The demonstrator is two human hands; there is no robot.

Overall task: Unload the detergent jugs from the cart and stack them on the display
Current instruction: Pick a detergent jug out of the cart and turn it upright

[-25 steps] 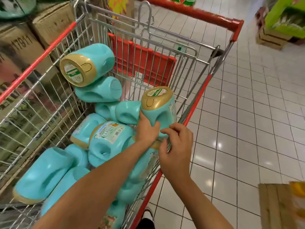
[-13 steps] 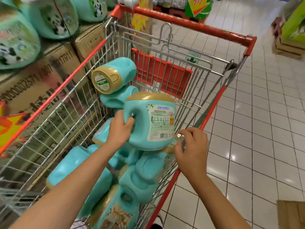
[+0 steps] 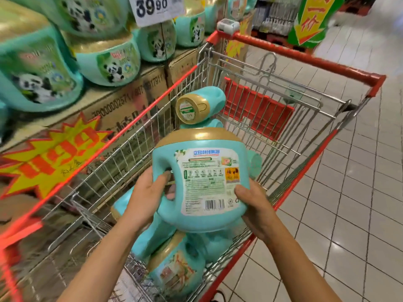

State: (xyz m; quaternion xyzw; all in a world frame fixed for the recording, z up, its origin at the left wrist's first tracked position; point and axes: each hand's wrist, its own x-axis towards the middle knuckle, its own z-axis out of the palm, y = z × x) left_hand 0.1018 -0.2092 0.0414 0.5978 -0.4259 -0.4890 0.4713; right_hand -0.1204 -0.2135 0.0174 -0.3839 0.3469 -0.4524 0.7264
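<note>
Step in hand: lift-out. One turquoise plastic detergent jug with a gold cap [image 3: 207, 175] is held upright in both hands above the cart load, with its printed back label towards the camera.

The left hand [image 3: 148, 192] is closed round the moulded handle. The thumb is laid over the outer side, and the fingertips [image 3: 171, 190] are seen through the handle opening. The right hand [image 3: 253, 201] is clamped on the lower right corner. Its thumb is pressed flat on the label edge. The other fingers are hidden behind the body, so their spread cannot be told.

Below the held jug, further turquoise jugs [image 3: 174, 271] are piled on their sides in the red-railed wire shopping cart [image 3: 313, 158]. Beyond it, one jug lying on the pile [image 3: 196, 105] is turned with its cap to the camera.

To the left, beside the cart, the display is formed by brown cardboard cartons [image 3: 130, 105]. Panda-labelled turquoise jugs [image 3: 109, 62] are stacked on them under a white price card [image 3: 154, 7], with a yellow starburst sign [image 3: 50, 162] lower down.

Next move, as judged: the held jug is to be swung left over the cart rail and set down upright. A level seat on the cartons or on a lower jug's cap is required. Base support from the right hand should be kept until the jug is seated.
</note>
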